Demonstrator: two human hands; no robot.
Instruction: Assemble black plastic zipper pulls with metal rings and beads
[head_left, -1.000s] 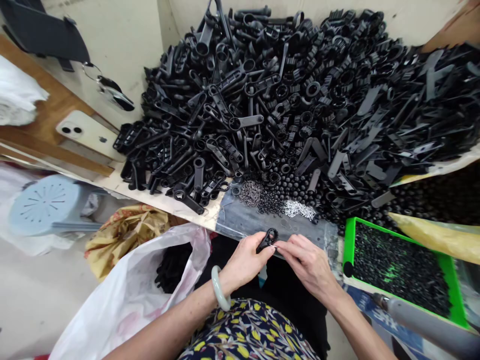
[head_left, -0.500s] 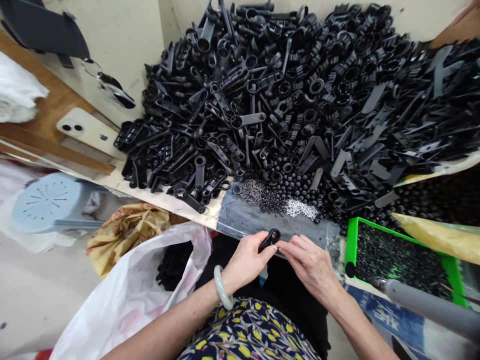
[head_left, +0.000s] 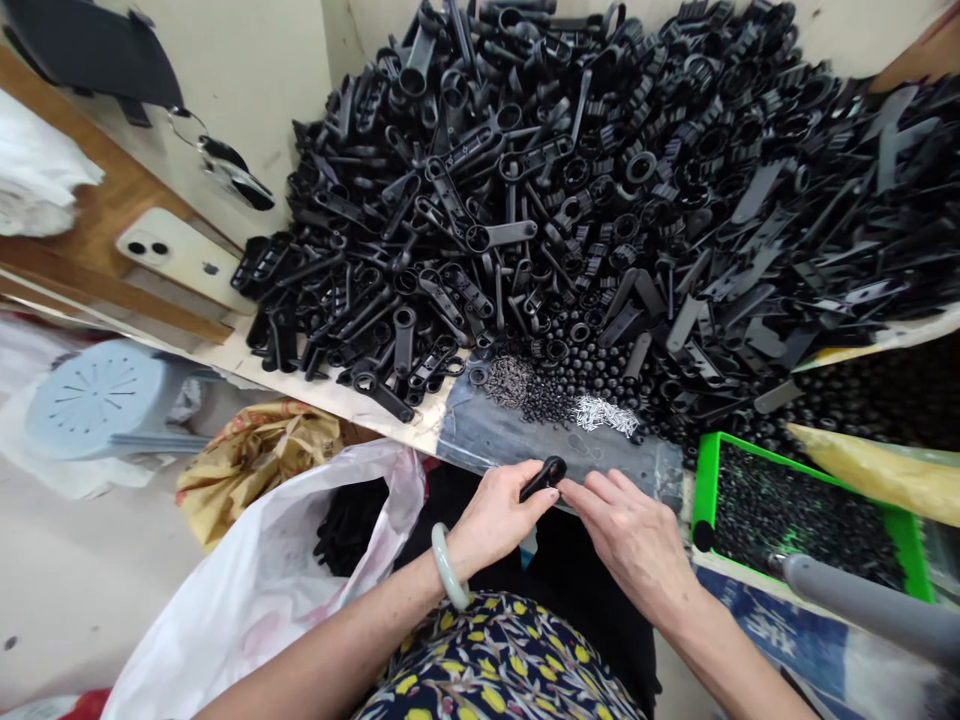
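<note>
My left hand (head_left: 499,515), with a pale bangle at the wrist, is closed around a black plastic handle part (head_left: 543,478) with a ringed end. The fingertips of my right hand (head_left: 626,530) are pinched together at that ringed end, close to my left thumb. Whatever they may pinch is too small to make out. Just beyond both hands lies a dark mat (head_left: 480,425) bearing a heap of silver pins (head_left: 606,414), small grey-brown pieces (head_left: 508,382) and little black beads (head_left: 547,400).
Behind the mat rises a big pile of black plastic parts (head_left: 465,200). A green tray (head_left: 705,490) of small black pieces stands at right, beside a grey cylindrical bar (head_left: 862,590). At left are a white sack (head_left: 247,600), a phone (head_left: 184,262) and a blue stool (head_left: 97,400).
Both hands stay together over the mat's near edge. My right fingertips have shifted slightly against the ringed end of the handle part. The whole view has moved a little.
</note>
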